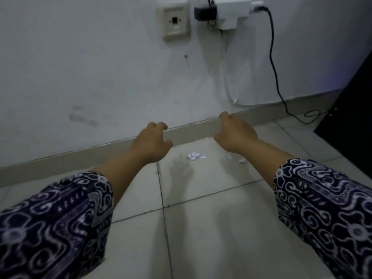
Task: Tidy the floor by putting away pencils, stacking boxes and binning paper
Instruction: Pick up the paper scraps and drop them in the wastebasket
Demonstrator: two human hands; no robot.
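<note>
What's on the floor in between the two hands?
In the head view, small torn scraps of white paper lie on the tiled floor, below the gap between the left hand and the right hand. Neither hand touches them.

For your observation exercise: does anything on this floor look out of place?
Yes: torn white paper scraps lie loose on the tiled floor near the skirting, between the left hand and right hand. Both hands are empty.

I can't read my curled fingertips [161, 125]; my sleeves [60, 222] run off the bottom edge. The white adapter [231, 11] and dark cabinet [354, 109] are cut off.
</note>
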